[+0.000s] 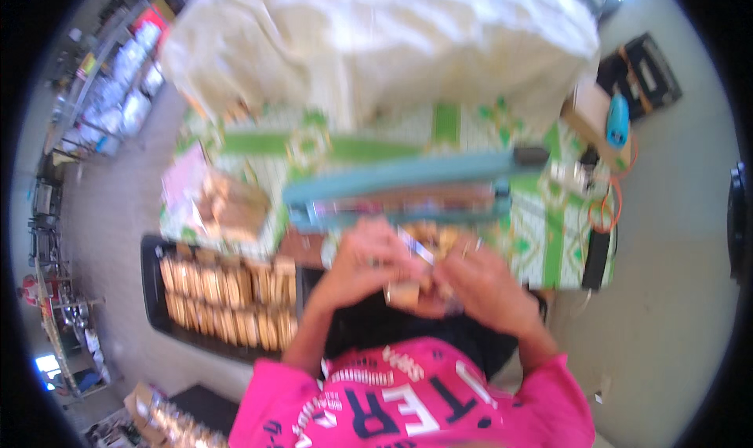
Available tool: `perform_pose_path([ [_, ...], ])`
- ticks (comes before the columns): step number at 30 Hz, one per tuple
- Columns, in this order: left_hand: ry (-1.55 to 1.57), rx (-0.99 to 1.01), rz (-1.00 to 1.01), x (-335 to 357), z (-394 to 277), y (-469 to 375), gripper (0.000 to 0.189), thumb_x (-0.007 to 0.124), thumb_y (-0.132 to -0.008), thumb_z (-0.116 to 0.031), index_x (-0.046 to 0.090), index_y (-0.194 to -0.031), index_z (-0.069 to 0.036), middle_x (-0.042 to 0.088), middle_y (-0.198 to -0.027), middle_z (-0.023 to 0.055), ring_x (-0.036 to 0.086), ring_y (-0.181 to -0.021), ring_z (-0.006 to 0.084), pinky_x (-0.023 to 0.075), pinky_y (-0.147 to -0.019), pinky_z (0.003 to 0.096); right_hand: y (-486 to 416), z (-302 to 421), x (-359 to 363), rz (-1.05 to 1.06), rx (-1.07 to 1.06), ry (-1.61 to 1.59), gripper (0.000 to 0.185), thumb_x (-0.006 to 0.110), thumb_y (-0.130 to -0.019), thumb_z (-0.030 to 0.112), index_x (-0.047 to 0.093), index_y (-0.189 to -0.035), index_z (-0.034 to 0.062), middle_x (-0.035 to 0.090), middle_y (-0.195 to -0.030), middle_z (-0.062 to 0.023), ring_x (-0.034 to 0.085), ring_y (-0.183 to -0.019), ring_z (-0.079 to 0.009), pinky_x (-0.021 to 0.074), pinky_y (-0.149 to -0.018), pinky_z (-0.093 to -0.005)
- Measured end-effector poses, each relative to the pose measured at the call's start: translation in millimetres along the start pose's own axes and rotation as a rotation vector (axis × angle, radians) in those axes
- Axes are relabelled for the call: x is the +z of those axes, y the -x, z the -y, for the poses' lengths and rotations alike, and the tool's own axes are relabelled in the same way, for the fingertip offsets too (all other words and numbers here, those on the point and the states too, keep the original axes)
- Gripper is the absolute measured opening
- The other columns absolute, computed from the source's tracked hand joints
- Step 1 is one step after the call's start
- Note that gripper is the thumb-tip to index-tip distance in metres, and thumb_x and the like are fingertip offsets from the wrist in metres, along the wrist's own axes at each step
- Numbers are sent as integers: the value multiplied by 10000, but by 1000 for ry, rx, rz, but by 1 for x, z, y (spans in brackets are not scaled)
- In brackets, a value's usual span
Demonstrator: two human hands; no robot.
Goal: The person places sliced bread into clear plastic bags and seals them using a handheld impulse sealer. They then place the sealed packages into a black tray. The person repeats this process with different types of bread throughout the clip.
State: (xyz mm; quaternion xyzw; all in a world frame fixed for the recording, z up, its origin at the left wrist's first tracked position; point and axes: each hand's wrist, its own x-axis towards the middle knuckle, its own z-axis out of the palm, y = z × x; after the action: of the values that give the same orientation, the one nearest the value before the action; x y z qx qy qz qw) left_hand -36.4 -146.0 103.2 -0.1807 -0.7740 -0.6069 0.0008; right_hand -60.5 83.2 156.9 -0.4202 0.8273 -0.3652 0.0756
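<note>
My left hand and my right hand are close together above my lap, in front of a blue impulse-type bag sealer with a dark end. Between them is a clear plastic bag with light brown pieces in it; the fingers of both hands pinch it, and the picture is blurred there. A narrow white and blue strip shows beside my left fingers. More yellowish-brown pieces lie between the hands and the sealer. What the pieces are, I cannot tell.
A black crate at the left holds rows of packed light brown pieces. A pile of brown packs lies on the green-patterned tablecloth. A large whitish sack spans the far side. At the right are a cardboard box and an orange cord.
</note>
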Motion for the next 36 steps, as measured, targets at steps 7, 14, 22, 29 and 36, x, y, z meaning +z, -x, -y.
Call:
perform_pose_path([
  [7, 47, 14, 11, -2, 0, 4, 138, 821, -712, -145, 778, -840, -121, 695, -797, -12, 602, -786, 113, 383, -807, 297, -4, 5, 7, 40, -60, 230, 127, 621, -824, 104, 553, -917, 50, 558, -933, -135, 549, -959, -341, 442, -803, -426],
  [14, 39, 18, -1, -1, -1, 5, 149, 819, -718, -131, 781, -861, -118, 668, -767, -19, 575, -783, 114, 378, -801, 291, 3, 5, 5, -30, -64, 275, 155, 655, -842, 190, 601, -940, 82, 581, -923, -100, 563, -963, -326, 442, -838, -431],
  [22, 58, 17, -36, -1, -4, 10, 163, 825, -703, -106, 780, -860, -110, 660, -772, -7, 577, -777, 131, 393, -770, 284, 3, 9, 10, -111, -69, 191, 132, 688, -818, 202, 631, -881, 101, 580, -861, -86, 574, -940, -328, 453, -846, -432],
  [29, 44, 70, 9, -4, 2, 17, 192, 856, -658, -134, 772, -826, -96, 632, -755, -7, 561, -776, 143, 409, -725, 298, 0, 14, 13, -169, -192, 180, 166, 702, -688, 84, 620, -830, 63, 549, -801, -85, 574, -831, -287, 480, -774, -394],
  [36, 533, -61, -186, -5, 50, 20, 792, 502, -851, -709, 608, -1250, -33, 552, -1281, 137, 509, -1184, 234, 389, -995, 374, 14, 41, -22, -171, -271, -28, 212, 676, -640, 97, 636, -839, 38, 538, -752, -60, 547, -710, -245, 471, -665, -367],
])
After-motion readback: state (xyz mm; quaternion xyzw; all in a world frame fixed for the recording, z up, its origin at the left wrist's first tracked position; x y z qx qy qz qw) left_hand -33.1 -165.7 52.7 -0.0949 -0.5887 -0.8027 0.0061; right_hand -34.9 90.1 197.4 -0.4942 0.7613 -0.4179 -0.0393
